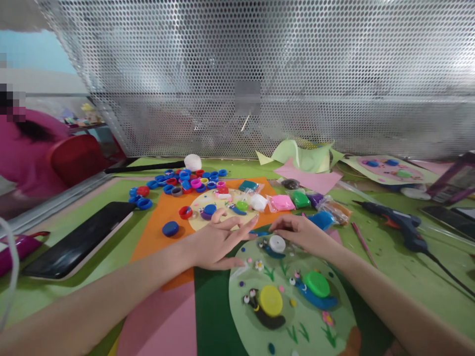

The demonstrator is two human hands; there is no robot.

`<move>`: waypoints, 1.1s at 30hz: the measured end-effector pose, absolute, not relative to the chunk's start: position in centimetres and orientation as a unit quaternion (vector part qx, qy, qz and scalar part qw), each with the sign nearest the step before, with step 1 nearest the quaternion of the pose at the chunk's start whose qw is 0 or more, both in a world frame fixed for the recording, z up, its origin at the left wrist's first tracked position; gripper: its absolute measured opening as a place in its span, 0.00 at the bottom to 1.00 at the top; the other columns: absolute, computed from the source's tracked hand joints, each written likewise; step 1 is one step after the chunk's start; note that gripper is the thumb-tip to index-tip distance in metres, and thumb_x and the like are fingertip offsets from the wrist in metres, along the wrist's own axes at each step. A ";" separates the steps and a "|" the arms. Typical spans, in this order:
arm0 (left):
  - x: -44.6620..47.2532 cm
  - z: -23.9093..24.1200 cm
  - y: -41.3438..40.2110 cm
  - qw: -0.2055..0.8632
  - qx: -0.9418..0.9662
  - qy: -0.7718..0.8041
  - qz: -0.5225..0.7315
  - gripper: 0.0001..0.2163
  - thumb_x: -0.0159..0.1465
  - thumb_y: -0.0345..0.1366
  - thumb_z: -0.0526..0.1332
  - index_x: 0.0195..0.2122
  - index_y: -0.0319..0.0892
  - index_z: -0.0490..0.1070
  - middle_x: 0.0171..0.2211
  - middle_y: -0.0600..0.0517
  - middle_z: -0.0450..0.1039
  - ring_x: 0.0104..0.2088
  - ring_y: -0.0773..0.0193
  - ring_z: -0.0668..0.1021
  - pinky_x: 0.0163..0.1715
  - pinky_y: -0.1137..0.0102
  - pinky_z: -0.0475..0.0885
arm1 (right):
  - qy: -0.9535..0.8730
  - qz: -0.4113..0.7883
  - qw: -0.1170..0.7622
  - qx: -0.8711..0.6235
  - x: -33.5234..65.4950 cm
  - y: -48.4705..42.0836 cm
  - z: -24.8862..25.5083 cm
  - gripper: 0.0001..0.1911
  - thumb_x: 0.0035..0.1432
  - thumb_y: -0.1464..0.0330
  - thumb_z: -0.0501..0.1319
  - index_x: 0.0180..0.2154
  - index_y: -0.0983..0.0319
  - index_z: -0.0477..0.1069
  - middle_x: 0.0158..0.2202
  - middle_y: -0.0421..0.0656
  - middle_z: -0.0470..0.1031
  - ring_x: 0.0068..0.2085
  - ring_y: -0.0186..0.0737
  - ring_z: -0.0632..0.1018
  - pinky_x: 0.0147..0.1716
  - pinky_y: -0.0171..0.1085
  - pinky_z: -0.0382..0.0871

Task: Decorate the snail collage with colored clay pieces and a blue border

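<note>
My left hand point(218, 240) lies spread, fingertips meeting the blue clay strip point(260, 232) at the far rim of the pale green disc point(304, 321). My right hand point(300, 232) curls over the strip's other end, fingers together (pinching or only pressing, I cannot tell). Pulling apart could stretch or tear the soft strip, and a wrist could nudge the white cap point(277, 243) just beside it. The fingertips hide most of the strip.

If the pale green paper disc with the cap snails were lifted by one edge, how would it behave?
Probably floppy: the pale green disc looks like thin sheet. The yellow cap and green cap on it would likely make it sag; whether they are glued cannot be told.
</note>
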State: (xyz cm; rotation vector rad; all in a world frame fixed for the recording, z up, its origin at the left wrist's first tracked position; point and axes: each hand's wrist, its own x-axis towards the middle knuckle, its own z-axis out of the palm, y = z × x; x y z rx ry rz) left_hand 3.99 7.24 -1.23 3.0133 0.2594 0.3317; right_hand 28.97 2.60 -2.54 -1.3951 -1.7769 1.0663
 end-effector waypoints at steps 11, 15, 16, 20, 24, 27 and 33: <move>3.7 -1.4 7.4 0.099 0.976 0.146 0.128 0.33 0.67 0.54 0.39 0.62 0.46 0.16 0.53 0.47 0.69 0.51 0.45 0.64 0.47 0.54 0.54 | -0.675 0.410 0.327 -0.520 29.1 2.8 -3.0 0.05 0.53 0.72 0.56 0.33 0.62 0.70 0.31 0.41 0.74 0.33 0.38 0.75 0.32 0.37 0.68; 3.7 -1.3 7.2 0.115 0.971 0.161 0.133 0.32 0.69 0.49 0.44 0.63 0.48 0.19 0.52 0.50 0.69 0.54 0.47 0.61 0.49 0.56 0.54 | -0.676 0.407 0.327 -0.520 29.2 2.9 -3.2 0.05 0.52 0.72 0.56 0.32 0.62 0.70 0.30 0.42 0.74 0.32 0.39 0.75 0.32 0.38 0.68; 3.7 -1.3 7.2 0.117 0.971 0.160 0.132 0.32 0.68 0.48 0.45 0.63 0.49 0.20 0.53 0.50 0.69 0.54 0.47 0.61 0.50 0.56 0.53 | -0.676 0.406 0.327 -0.520 29.2 2.9 -3.2 0.05 0.52 0.72 0.56 0.32 0.62 0.70 0.31 0.42 0.74 0.33 0.39 0.75 0.32 0.38 0.68; 3.8 -1.3 7.3 0.127 0.974 0.146 0.119 0.35 0.68 0.46 0.49 0.63 0.49 0.18 0.55 0.50 0.66 0.55 0.47 0.60 0.51 0.55 0.51 | -0.675 0.409 0.327 -0.519 29.2 2.9 -3.3 0.05 0.52 0.72 0.56 0.32 0.62 0.70 0.31 0.42 0.75 0.33 0.39 0.75 0.33 0.38 0.68; 3.8 -1.2 7.3 0.135 0.972 0.151 0.121 0.36 0.68 0.43 0.50 0.62 0.49 0.17 0.52 0.53 0.70 0.57 0.48 0.60 0.52 0.54 0.50 | -0.676 0.407 0.328 -0.520 29.2 2.8 -3.2 0.05 0.52 0.73 0.56 0.32 0.62 0.70 0.31 0.42 0.74 0.33 0.39 0.75 0.32 0.38 0.68; 3.8 -1.2 7.2 0.132 0.970 0.154 0.130 0.37 0.67 0.41 0.52 0.63 0.49 0.19 0.49 0.54 0.73 0.57 0.48 0.61 0.52 0.54 0.52 | -0.675 0.405 0.329 -0.522 29.2 2.8 -3.2 0.05 0.52 0.72 0.56 0.32 0.61 0.70 0.31 0.42 0.74 0.33 0.39 0.75 0.33 0.38 0.68; 3.8 -1.3 6.9 0.112 0.969 0.145 0.166 0.35 0.66 0.35 0.54 0.64 0.52 0.26 0.43 0.54 0.76 0.48 0.49 0.70 0.48 0.54 0.55 | -0.673 0.407 0.326 -0.525 29.1 2.7 -3.1 0.04 0.52 0.70 0.57 0.31 0.61 0.70 0.31 0.41 0.75 0.33 0.39 0.75 0.34 0.39 0.68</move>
